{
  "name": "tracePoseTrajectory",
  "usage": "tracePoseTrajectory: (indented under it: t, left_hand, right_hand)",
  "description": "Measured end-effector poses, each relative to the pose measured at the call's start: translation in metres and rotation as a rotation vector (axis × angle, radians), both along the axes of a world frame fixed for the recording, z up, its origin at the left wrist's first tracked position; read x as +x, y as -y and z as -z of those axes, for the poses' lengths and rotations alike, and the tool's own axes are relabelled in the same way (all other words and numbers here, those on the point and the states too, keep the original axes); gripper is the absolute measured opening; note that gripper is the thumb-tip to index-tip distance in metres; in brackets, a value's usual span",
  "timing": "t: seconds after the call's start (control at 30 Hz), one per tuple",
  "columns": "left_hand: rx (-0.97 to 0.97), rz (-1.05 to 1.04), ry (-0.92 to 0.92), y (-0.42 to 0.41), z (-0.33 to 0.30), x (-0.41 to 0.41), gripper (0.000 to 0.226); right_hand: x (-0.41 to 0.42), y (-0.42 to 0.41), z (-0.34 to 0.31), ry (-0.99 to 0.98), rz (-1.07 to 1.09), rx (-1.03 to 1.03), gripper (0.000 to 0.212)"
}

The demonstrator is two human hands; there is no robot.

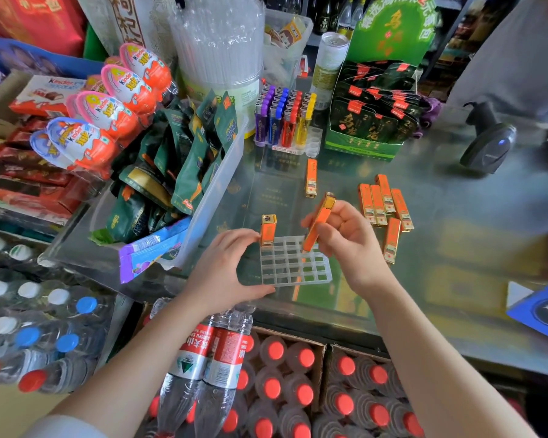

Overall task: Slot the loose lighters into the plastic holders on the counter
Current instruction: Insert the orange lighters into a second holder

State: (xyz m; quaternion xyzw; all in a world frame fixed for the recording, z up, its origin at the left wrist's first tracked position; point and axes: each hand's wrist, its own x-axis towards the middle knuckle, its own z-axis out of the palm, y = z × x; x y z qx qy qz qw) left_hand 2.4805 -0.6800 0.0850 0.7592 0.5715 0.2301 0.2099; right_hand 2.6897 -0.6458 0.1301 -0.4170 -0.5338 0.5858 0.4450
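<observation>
A clear plastic holder [295,263] with a grid of cells lies on the glass counter near its front edge. One orange lighter [268,230] stands upright in its far left corner cell. My left hand [225,270] grips the holder's left side, fingertips touching that lighter. My right hand [348,245] pinches a second orange lighter [318,222], tilted, its lower end at the holder's back row. Several loose orange lighters [383,203] lie to the right, and a single one [311,178] lies behind the holder. A second holder [312,143] farther back carries purple, blue, red and yellow lighters.
A clear bin [215,191] of green snack packets sits left of the holder. A green display box [364,143] of tea packets stands at back right, a barcode scanner [487,147] beyond it. Bottled water crates [298,390] sit below the counter's front edge.
</observation>
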Motion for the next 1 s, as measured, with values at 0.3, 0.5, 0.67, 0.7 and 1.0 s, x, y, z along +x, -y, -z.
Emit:
tracePoseTrajectory:
  t: [0.3,0.5,0.67,0.7,1.0]
  left_hand:
    - [0.005,-0.008,-0.014,0.001,0.003,-0.001,0.088]
    - [0.023,0.012,0.011,-0.001,0.004,-0.002,0.085]
    - [0.027,0.016,0.022,0.000,0.006,-0.003,0.087]
    - [0.024,0.015,0.020,0.000,0.006,-0.004,0.088]
    - [0.007,0.020,0.029,-0.002,0.005,-0.003,0.087]
  right_hand:
    - [-0.028,0.000,0.011,0.532,0.041,0.248,0.008]
    - [-0.027,-0.010,0.006,0.650,-0.024,0.368,0.022]
    - [-0.024,-0.014,0.004,0.658,0.003,0.438,0.015]
    - [-0.023,-0.013,0.006,0.664,-0.006,0.451,0.014]
    - [-0.021,-0.021,0.006,0.685,-0.124,0.437,0.011]
